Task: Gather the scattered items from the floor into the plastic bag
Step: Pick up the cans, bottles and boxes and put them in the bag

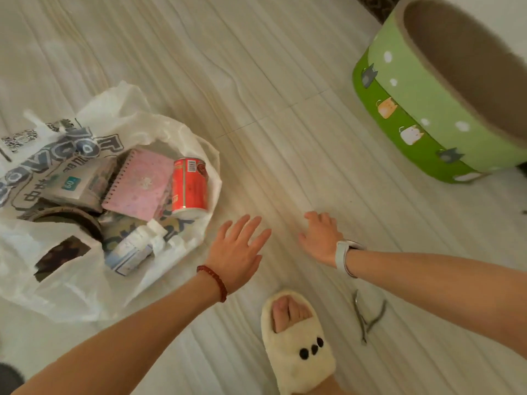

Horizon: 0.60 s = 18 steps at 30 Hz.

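Note:
A white plastic bag [71,289] lies open on the floor at the left. Inside it I see a red can [190,186], a pink spiral notebook [137,185], a white bottle [134,246], a tissue pack [77,186] and a brown tape roll [68,216]. My left hand [238,253] hovers just right of the bag's mouth, fingers spread, holding nothing. My right hand [320,238] hangs over bare floor, fingers loosely bent downward, holding nothing. Metal nail nippers [368,316] lie on the floor under my right forearm, near my slipper.
A green round cat scratcher tub [410,115] with cat pictures stands at the right back. My foot in a fluffy cream slipper [299,346] is planted at the bottom middle. The floor is pale striped tile [256,67].

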Each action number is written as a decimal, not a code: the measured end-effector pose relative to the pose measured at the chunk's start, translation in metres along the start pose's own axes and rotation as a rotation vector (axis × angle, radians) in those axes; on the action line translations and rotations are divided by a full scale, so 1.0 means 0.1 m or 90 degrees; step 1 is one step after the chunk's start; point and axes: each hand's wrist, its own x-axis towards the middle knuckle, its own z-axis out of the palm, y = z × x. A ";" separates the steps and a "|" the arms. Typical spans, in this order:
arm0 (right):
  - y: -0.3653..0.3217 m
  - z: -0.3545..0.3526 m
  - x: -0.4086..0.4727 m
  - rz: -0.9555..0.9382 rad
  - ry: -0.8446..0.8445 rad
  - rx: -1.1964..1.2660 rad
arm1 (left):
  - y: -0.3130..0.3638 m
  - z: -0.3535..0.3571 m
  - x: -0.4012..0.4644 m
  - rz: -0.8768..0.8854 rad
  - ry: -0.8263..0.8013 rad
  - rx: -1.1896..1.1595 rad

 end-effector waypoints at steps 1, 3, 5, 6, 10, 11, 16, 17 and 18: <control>0.22 0.07 -0.07 0.077 -0.023 0.002 | 0.11 0.07 0.09 -0.006 -0.046 -0.007; 0.62 0.18 -0.28 0.202 -0.047 0.043 | 0.28 0.23 0.25 -0.013 -0.102 -0.014; 0.96 0.30 -0.47 0.300 -0.066 0.086 | 0.36 0.39 0.32 -0.017 -0.139 0.014; 1.09 0.36 -0.55 0.348 -0.081 0.108 | 0.37 0.47 0.33 -0.009 -0.140 0.027; 1.30 0.53 -0.69 0.430 -0.106 0.158 | 0.31 0.67 0.34 0.037 -0.155 0.051; 1.27 0.57 -0.69 0.410 -0.106 0.132 | 0.28 0.69 0.35 0.046 -0.146 0.052; 0.93 0.59 -0.61 0.275 -0.061 0.036 | 0.23 0.57 0.31 0.041 -0.151 0.029; 0.85 0.56 -0.56 0.238 -0.045 0.035 | 0.21 0.51 0.30 0.025 -0.150 0.008; 0.77 0.51 -0.49 0.194 -0.028 0.032 | 0.18 0.46 0.29 0.007 -0.123 -0.021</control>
